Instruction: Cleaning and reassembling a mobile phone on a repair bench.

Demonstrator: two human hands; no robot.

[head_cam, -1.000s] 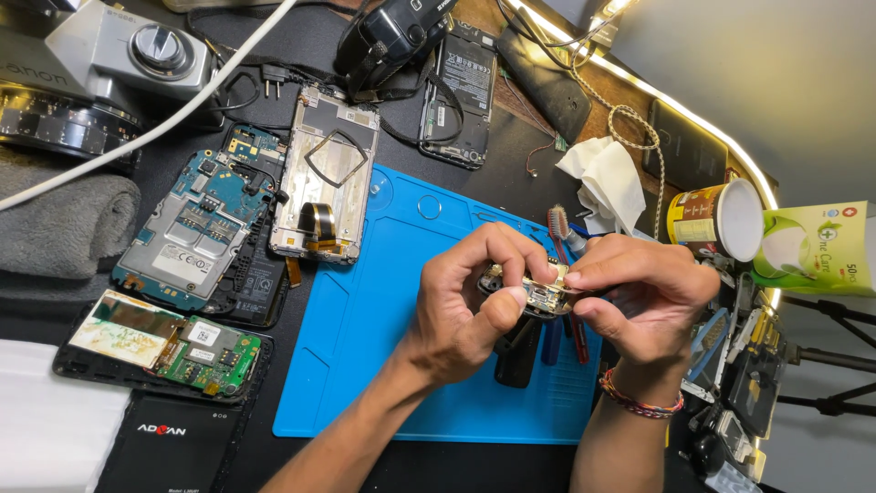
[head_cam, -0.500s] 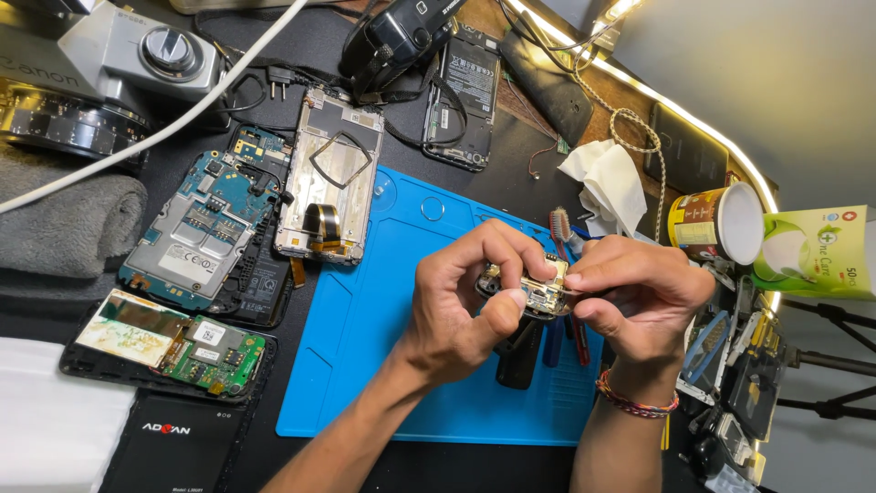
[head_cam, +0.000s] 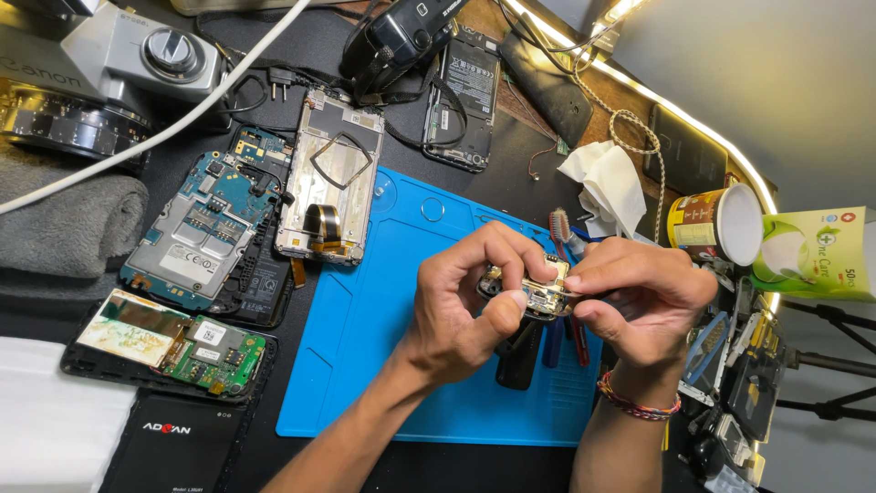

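1. The mat (head_cam: 365, 319) lies on the bench, mid-frame.
2. Both hands, left (head_cam: 470, 306) and right (head_cam: 639, 306), meet above its right half, a small part (head_cam: 538, 290) between them.
3. 2 opened phones (head_cam: 205, 237) (head_cam: 330, 178) lie left of the mat.
4. A cup (head_cam: 716, 224) lies on its side to the right.
5. A camera (head_cam: 100, 78) sits far left, behind.

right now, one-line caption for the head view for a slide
Both hands, left hand and right hand, pinch a small circuit board above a blue mat.

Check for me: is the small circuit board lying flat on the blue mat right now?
No, both the left hand and right hand hold the small circuit board above the blue mat.
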